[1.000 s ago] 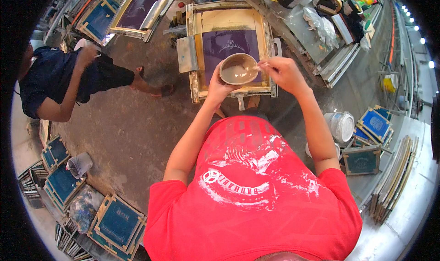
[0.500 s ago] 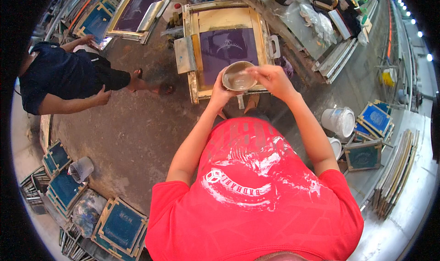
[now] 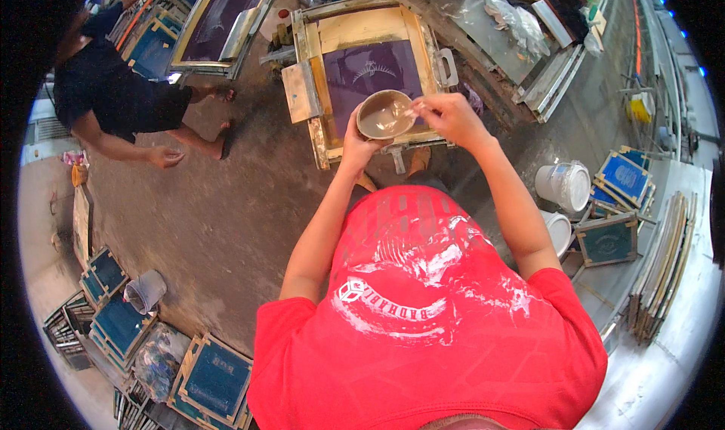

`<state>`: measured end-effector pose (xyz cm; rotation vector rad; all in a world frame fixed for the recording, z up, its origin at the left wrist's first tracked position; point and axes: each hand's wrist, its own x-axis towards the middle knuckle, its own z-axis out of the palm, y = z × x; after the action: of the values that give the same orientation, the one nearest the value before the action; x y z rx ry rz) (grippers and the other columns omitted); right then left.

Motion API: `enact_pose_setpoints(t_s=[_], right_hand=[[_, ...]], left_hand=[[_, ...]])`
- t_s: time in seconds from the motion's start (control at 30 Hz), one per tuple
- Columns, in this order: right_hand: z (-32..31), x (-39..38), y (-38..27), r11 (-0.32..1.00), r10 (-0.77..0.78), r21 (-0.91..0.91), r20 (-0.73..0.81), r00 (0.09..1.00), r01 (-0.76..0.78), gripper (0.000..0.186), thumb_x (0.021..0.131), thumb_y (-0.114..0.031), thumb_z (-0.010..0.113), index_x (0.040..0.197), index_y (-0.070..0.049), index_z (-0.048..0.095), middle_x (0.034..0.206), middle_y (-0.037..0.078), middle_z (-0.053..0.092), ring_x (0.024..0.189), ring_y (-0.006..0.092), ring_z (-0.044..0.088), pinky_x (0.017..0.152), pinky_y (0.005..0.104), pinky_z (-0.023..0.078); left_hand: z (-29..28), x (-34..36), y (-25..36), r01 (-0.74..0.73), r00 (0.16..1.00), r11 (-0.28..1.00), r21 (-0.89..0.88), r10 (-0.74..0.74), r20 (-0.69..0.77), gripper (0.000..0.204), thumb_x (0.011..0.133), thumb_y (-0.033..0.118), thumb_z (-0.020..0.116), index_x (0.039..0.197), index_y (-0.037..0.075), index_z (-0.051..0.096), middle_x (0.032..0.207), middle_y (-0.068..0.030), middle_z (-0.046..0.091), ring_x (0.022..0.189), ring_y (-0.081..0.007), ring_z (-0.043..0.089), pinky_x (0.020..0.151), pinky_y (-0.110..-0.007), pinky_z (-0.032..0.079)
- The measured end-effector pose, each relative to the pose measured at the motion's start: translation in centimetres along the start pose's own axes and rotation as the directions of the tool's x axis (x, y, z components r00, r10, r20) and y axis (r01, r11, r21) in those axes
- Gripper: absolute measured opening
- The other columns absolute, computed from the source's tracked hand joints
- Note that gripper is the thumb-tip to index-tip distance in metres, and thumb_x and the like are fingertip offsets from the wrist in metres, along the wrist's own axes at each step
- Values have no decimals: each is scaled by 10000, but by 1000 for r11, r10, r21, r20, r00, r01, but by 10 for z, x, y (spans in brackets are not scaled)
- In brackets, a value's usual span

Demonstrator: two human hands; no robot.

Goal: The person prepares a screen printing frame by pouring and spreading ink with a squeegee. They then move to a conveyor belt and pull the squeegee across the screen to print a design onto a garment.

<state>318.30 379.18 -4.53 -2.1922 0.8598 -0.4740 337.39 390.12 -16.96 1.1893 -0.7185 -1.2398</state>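
Over a screen-printing frame, my left hand [image 3: 356, 144] is closed round the side of a round brownish bowl [image 3: 393, 98]. Pale, milky greyish liquid [image 3: 384, 120] lies inside it. My right hand [image 3: 453, 119] is pinched at the bowl's right rim, on a small whitish stirrer [image 3: 411, 112]. The stirrer's far end reaches into the bowl; its exact kind is unclear. Beyond the bowl lies the framed screen [image 3: 368, 29], with a tan taped border and a purple mesh bearing a pale winged design. A flat light board [image 3: 300, 92] rests at its left edge.
On the left a co-worker [image 3: 124, 101] in dark clothes stands beside another purple screen [image 3: 226, 18]. White buckets [image 3: 565, 186] stand to the right, near stacked blue screens [image 3: 625, 174]. More framed screens [image 3: 215, 381] and a grey bin [image 3: 145, 291] are at lower left.
The bowl has shifted slightly left and up, and my right hand's pinch has moved back toward its right rim. The co-worker has stepped and turned, with an arm lowered.
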Motion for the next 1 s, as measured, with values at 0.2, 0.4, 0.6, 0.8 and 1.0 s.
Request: enact_pose_setpoints(t_s=[0.2,0.4,0.6,0.8,1.0], right_hand=[[4,9,-3,987,-133,-97,-95,986,124,173,942,-169,649,992,-27,734,912,152,721,817,315,697,730,380,541],[11,5,-19,985,-166,-53,-14,986,165,163,935,-161,662,989,-24,732,874,153,700,800,317,686,704,379,528],[10,6,-6,982,-145,-132,-42,989,139,156,929,-166,656,963,-32,729,841,150,701,783,339,679,700,408,530],[18,13,-14,989,-71,-136,-148,987,50,160,920,-148,655,1022,-51,731,848,142,697,789,323,677,736,413,542],[15,3,-19,885,-384,-173,250,889,432,229,873,-122,656,1095,-115,714,886,96,623,931,295,649,806,400,534]], left_hand=[[0,0,0,6,999,999,47,-7,31,995,606,-64,880,1461,136,411,1405,-32,529,1309,-205,508,1063,-353,472],[1,0,6,43,999,996,74,-45,28,986,611,-65,881,1455,135,413,1405,-34,529,1303,-207,514,1059,-356,486],[-6,2,1,32,999,999,24,-32,-17,990,609,-72,879,1457,133,412,1406,-35,524,1295,-206,518,1055,-352,493],[-10,0,-2,-10,1000,999,42,9,10,975,606,-72,881,1446,130,429,1390,-28,535,1288,-202,521,1050,-355,492],[-15,4,-5,-41,998,999,13,40,46,967,605,-72,877,1442,130,436,1390,-18,532,1287,-197,518,1021,-353,502]])
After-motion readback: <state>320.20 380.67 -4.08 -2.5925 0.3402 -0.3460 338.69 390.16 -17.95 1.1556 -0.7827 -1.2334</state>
